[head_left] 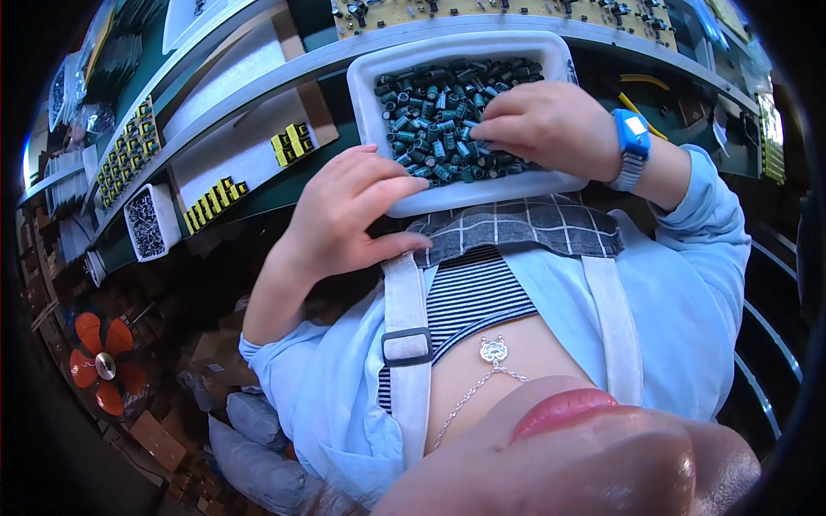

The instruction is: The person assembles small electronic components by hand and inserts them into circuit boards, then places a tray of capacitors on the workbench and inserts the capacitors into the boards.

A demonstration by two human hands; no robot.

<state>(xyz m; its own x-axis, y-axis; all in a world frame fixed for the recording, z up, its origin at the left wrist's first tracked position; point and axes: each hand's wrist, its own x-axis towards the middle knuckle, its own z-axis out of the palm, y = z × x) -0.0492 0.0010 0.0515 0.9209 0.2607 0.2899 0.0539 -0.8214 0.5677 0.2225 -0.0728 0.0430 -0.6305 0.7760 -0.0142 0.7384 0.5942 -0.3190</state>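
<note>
Though small and heaped loose in the white tray (370,103), the dark green cylindrical capacitors (434,116) look light, rigid and smooth, best pinched across the body, sparing the thin leads. Right hand (542,125): fingertips closed into the heap. Left hand (357,211): half-curled, empty, touching the tray's near edge.

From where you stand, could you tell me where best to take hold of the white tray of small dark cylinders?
Probably the tray by its broad rims at both short ends, coming from the sides: it is shallow and heaped with loose cylinders, so keep it level. The left hand already rests at the near-left rim; the right hand is inside.
</note>
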